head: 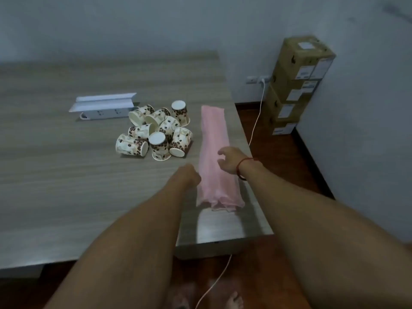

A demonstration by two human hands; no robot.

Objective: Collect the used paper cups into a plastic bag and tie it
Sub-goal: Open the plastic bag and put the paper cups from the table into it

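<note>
Several paper cups (156, 132) with a brown coffee-bean print lie tipped in a heap on the wooden table (55, 175). To their right a folded pink plastic bag (213, 139) lies lengthwise near the table's right edge. My left hand (188, 176) is at the bag's left side, fingers curled against it; whether it grips the plastic I cannot tell. My right hand (228, 161), with a red string on the wrist, hovers over the bag's right side with fingers spread and nothing in it.
A white power strip (107, 113) and a white folded card (102, 101) lie behind the cups. Stacked cardboard boxes (294, 85) stand against the wall at right. A white cable (256, 121) hangs from a wall socket to the floor.
</note>
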